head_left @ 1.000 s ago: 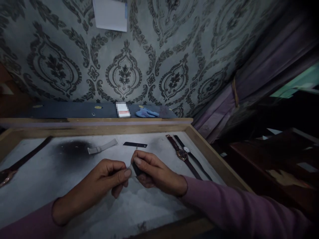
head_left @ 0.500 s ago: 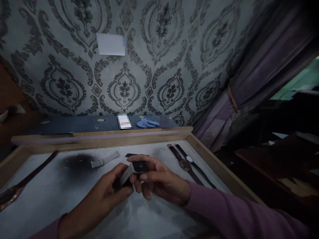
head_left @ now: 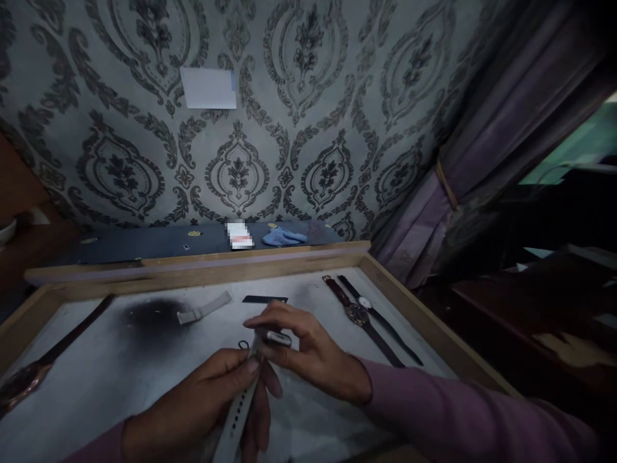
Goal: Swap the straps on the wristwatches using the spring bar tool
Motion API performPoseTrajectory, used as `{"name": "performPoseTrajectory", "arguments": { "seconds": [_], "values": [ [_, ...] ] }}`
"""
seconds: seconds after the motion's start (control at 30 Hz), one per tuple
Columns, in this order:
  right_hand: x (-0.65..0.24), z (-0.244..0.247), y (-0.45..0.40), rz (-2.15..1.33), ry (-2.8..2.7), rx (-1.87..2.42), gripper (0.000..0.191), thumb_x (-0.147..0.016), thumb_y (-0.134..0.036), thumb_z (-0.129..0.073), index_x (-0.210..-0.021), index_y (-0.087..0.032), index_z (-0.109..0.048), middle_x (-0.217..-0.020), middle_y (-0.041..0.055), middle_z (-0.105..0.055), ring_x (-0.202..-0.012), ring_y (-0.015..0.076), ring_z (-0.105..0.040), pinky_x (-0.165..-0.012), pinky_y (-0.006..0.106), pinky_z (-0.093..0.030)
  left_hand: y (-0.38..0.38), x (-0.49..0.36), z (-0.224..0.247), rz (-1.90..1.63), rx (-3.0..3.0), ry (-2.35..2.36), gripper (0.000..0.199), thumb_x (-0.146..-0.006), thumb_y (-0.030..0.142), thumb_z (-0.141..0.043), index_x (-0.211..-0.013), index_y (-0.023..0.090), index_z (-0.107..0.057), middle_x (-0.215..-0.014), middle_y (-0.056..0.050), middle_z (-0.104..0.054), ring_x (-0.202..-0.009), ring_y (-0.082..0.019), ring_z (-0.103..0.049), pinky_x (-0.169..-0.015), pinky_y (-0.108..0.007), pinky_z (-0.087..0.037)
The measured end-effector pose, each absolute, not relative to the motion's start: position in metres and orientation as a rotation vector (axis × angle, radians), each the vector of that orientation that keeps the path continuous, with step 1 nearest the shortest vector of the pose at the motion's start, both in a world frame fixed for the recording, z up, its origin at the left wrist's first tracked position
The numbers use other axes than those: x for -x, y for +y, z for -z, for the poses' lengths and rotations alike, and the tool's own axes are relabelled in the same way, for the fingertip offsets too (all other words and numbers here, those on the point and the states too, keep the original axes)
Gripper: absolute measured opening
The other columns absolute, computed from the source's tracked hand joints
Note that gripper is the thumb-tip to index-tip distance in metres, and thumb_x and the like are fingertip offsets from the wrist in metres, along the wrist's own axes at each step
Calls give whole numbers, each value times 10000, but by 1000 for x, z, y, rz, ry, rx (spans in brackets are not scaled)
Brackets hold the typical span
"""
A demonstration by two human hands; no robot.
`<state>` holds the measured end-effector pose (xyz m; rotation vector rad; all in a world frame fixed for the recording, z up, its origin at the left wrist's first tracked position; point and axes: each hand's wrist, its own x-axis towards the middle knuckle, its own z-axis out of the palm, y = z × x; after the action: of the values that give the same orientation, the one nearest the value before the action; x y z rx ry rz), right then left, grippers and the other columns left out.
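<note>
Above the white bottom of a wooden tray (head_left: pixel 202 280), my left hand (head_left: pixel 202 392) grips the pale strap (head_left: pixel 234 421) of a smartwatch, thumb on top, with a row of dark holes showing along it. The watch case (head_left: pixel 278 337) is pinched edge-on between the fingers of my right hand (head_left: pixel 313 350), so its screen is hardly visible. Just beyond my fingers lies a flat black strip (head_left: pixel 263 299), with a grey mesh strap piece (head_left: pixel 205 308) to its left.
Two watches, one brown (head_left: pixel 357 314) and one black-strapped (head_left: pixel 365 302), lie at the tray's right. Another brown watch (head_left: pixel 36 373) lies far left. Behind the tray are a blue cloth (head_left: pixel 284 236) and a small white pack (head_left: pixel 239 235).
The watch has been tilted so its case now shows edge-on, and its holed strap hangs down toward me. A small dark loop has come into view beside my left hand.
</note>
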<state>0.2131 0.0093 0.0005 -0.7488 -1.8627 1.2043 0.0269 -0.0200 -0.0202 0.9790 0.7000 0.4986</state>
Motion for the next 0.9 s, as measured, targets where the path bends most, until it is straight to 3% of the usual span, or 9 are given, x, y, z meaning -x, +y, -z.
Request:
{"name": "performPoseTrajectory", "arguments": {
  "seconds": [0.1,0.27,0.4,0.63,0.77,0.9],
  "values": [
    [-212,2,9,-1617,-1735,587,384,-916,-357,-575,-1270,-207,-566,-1121,84,-604,-944,161,-587,-826,320,-463,-24,-31,21,-517,-822,697,384,-895,534,-498,-819,167,-583,-476,-7,-622,-351,-101,-492,-390,-180,-375],
    [-208,14,12,-2076,-1275,430,531,-852,-424,-641,-1319,-195,-532,-1192,122,-608,-764,137,-617,-681,286,-487,-22,-33,20,-466,-771,684,399,-892,535,-470,-783,168,-584,-405,4,-576,-299,-104,-461,-332,-167,-343],
    [-205,15,13,-2124,-1142,422,480,-858,-416,-646,-1252,-149,-583,-1120,140,-664,-745,140,-630,-674,281,-485,-19,-31,24,-505,-814,674,379,-926,486,-427,-799,162,-577,-378,20,-541,-281,-93,-431,-317,-151,-313],
    [-200,19,10,-2084,-1090,529,384,-789,-378,-751,-1064,-146,-617,-908,66,-712,-643,108,-628,-600,235,-471,-18,-33,27,-460,-854,637,395,-930,522,-431,-811,166,-556,-401,18,-559,-275,-98,-432,-332,-173,-357],
    [-202,10,11,-2056,-883,630,361,-733,-298,-810,-1007,-136,-639,-797,39,-701,-806,134,-662,-781,263,-490,-16,-33,23,-394,-897,685,515,-859,650,-463,-876,149,-581,-593,-42,-659,-464,-150,-602,-467,-243,-485],
    [-210,-3,14,-2003,-830,655,344,-709,-256,-828,-987,-120,-679,-760,9,-670,-742,93,-628,-805,241,-477,6,-15,11,-401,-1408,927,502,-870,625,-462,-797,144,-589,-719,-52,-650,-611,-163,-611,-585,-267,-486]
  ]
}}
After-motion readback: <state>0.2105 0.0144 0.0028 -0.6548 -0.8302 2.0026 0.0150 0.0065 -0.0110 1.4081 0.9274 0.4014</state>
